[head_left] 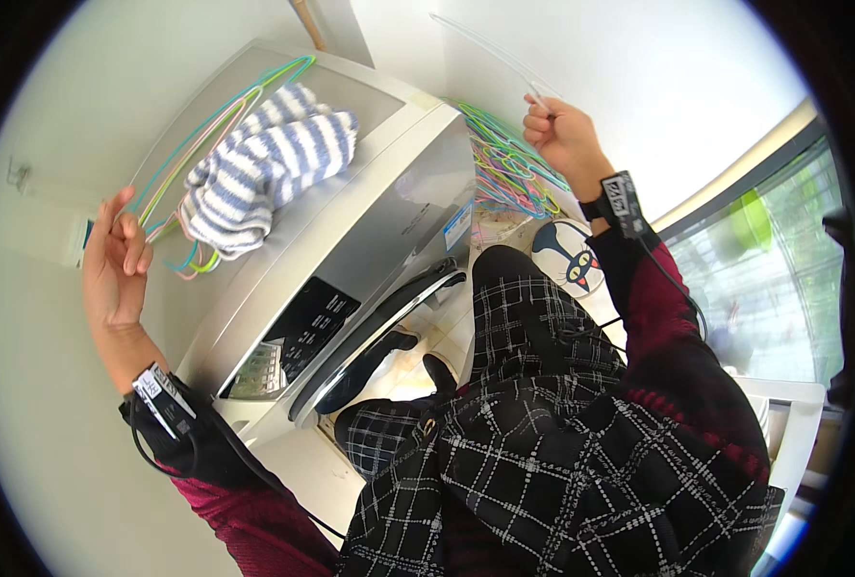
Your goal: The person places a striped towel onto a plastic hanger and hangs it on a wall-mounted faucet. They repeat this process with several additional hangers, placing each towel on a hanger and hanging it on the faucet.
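My right hand (564, 140) is raised on the right, its fingers closed around a thin white clothes hanger (485, 43). The hanger reaches up and to the left against the white wall. At the far left my left hand (120, 258) is up beside the washing machine, fingers loosely bent and apart, with nothing seen in them. Close to those fingertips are the ends of several coloured hangers (197, 135), lying on the machine's top. A blue-and-white striped cloth (274, 163) lies bunched partly over these hangers.
The washing machine (389, 207) stands before me with its round door (379, 337) swung open near my legs. A heap of coloured hangers (509, 159) is at its right side. A round cat-patterned item (567, 255) lies by my knee. A window (774, 260) and white chair (793, 413) are at right.
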### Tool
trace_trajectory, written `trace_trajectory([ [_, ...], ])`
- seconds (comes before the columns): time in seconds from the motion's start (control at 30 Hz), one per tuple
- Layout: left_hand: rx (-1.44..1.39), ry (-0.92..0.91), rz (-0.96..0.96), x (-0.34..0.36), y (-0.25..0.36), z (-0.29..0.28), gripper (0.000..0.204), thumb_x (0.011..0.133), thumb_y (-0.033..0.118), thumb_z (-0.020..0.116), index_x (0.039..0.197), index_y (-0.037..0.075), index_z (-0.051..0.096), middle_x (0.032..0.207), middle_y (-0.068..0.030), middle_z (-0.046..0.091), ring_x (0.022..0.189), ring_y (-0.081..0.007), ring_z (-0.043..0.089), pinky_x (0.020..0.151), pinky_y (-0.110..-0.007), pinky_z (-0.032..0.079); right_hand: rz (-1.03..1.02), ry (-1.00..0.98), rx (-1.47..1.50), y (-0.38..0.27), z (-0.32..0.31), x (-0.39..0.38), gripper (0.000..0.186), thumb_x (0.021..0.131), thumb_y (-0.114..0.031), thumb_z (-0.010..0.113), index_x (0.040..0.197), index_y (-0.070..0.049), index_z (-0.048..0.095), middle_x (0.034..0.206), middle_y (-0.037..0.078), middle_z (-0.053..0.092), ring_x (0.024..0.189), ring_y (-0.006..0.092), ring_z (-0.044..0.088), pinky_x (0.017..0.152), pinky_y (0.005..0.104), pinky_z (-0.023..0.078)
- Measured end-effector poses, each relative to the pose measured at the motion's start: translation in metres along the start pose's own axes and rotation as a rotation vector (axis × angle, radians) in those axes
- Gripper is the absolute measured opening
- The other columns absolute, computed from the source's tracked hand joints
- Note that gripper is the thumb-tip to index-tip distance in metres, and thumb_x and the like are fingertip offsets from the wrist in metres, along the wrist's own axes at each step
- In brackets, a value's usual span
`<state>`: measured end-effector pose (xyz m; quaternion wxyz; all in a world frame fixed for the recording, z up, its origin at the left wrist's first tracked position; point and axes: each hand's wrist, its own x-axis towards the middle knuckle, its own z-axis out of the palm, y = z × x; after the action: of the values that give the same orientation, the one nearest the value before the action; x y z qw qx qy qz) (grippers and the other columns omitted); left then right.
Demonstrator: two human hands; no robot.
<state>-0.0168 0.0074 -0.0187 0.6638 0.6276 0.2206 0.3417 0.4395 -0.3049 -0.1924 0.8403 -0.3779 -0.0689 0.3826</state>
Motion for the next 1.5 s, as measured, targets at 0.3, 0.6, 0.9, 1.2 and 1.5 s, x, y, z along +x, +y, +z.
trace_trajectory([
  [0.3,-0.021,0.021,0.006,0.001,-0.005,-0.008,0.043,0.111,0.034,0.049,0.132,-0.002,0.059,0.080,0.0014,0.051,0.054,-0.0051,0.036,0.050,-0.021,0.030,-0.024,0.412,-0.160,0.093,-0.096,0.090,0.018,0.106,-0.011,0.047,0.093,-0.003,0.055,0.070,0.001,0.049,0.057,0.0132,0.045,0.050,0.0298,0.039],
  [0.6,0.032,-0.024,0.009,-0.006,-0.001,-0.005,0.044,0.112,0.034,0.046,0.132,-0.003,0.057,0.080,0.0004,0.050,0.052,-0.0054,0.035,0.049,-0.021,0.032,-0.044,0.328,-0.716,0.153,-0.170,0.175,0.020,0.104,-0.018,0.054,0.090,-0.005,0.059,0.072,0.004,0.058,0.059,0.0140,0.056,0.049,0.0314,0.046],
  [0.9,0.208,0.074,0.011,-0.009,-0.001,0.022,0.055,0.113,0.046,0.035,0.125,-0.002,0.059,0.071,-0.0005,0.051,0.047,-0.0077,0.037,0.044,-0.023,0.033,0.139,0.504,-0.193,0.175,-0.145,0.204,0.038,0.108,-0.041,0.052,0.104,-0.004,0.058,0.081,0.006,0.060,0.062,0.0150,0.054,0.053,0.0327,0.047],
  [1.2,0.027,0.150,0.114,-0.003,0.005,-0.012,0.043,0.111,0.036,0.048,0.124,-0.003,0.062,0.072,0.0015,0.048,0.055,-0.0064,0.038,0.053,-0.023,0.033,-0.003,0.345,-0.539,0.194,-0.178,0.182,0.024,0.100,-0.027,0.057,0.092,-0.005,0.060,0.065,0.000,0.050,0.052,0.0126,0.046,0.045,0.0314,0.036],
  [1.5,0.660,0.588,0.362,-0.003,-0.008,-0.018,0.020,0.099,0.018,0.063,0.101,0.001,0.073,0.074,0.0015,0.055,0.064,-0.0072,0.050,0.058,-0.023,0.042,-0.546,0.084,-0.600,0.068,-0.020,0.077,0.019,0.104,-0.015,0.054,0.108,-0.002,0.068,0.064,-0.002,0.051,0.056,0.0060,0.048,0.051,0.0231,0.038],
])
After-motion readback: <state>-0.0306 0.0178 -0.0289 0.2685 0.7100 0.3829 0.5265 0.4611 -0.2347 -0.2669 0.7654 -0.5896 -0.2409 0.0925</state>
